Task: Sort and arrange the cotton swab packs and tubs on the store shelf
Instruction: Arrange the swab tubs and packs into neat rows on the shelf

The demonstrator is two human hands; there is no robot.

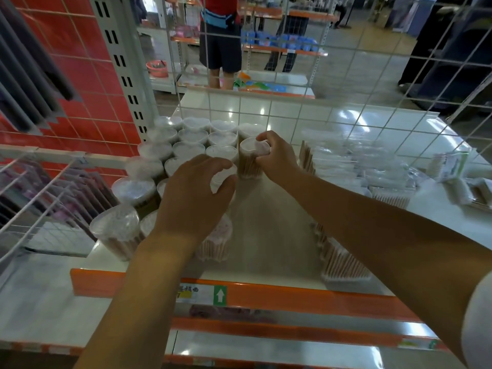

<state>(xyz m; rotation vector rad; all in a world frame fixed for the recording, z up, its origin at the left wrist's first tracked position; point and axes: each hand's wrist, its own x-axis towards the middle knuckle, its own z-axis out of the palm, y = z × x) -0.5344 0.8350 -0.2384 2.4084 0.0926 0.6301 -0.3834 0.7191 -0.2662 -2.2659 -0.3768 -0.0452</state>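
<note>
Several clear round tubs of cotton swabs (162, 153) stand in rows on the left half of the white shelf (271, 225). My right hand (277, 157) grips one tub (249, 161) by its lid at the right end of a back row. My left hand (194, 195) curls round another tub (222, 181) just in front of it, covering most of it. Flat clear packs of swabs (343, 158) lie heaped at the right. Two more packs (343, 259) stand on edge at the front right.
A wire grid panel (292, 110) backs the shelf. An orange price rail (266, 294) runs along the front edge. A wire divider and dark packets (66, 198) sit to the left. A person (221, 35) stands in the aisle behind the grid.
</note>
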